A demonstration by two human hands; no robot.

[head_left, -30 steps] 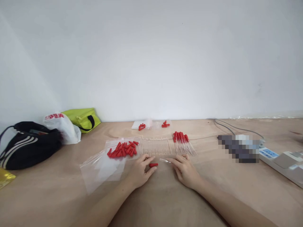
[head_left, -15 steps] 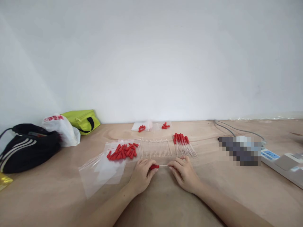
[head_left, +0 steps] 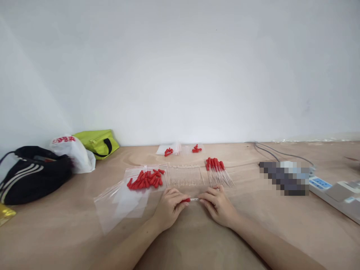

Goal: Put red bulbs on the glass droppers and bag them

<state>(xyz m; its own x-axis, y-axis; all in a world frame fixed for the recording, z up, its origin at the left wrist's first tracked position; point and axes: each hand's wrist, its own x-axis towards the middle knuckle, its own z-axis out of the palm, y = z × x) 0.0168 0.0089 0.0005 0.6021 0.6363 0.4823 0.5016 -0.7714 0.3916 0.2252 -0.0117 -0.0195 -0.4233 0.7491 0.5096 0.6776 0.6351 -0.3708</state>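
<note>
My left hand (head_left: 171,207) pinches a red rubber bulb (head_left: 186,200). A clear dropper tube (head_left: 194,199) runs from the bulb's open end into my right hand (head_left: 218,205), whose fingers are closed around its other part. Beyond my left hand, a heap of loose red bulbs (head_left: 146,180) lies on clear zip bags. A row of bare dropper tubes (head_left: 185,175) lies side by side in front of both hands. Past my right hand rest several droppers with red bulbs fitted (head_left: 216,165), their thin tips pointing toward me.
Small bags with red bulbs (head_left: 197,149) lie near the wall. At left stand a black bag (head_left: 36,176), a white plastic bag (head_left: 71,153) and a lime-green bag (head_left: 98,142). A power strip (head_left: 332,193) and a blurred-out item (head_left: 284,178) are on the right, with grey cables behind.
My two hands have come slightly closer together, and less of the clear tube shows between them. The red bulb sits a little further right in my left fingers.
</note>
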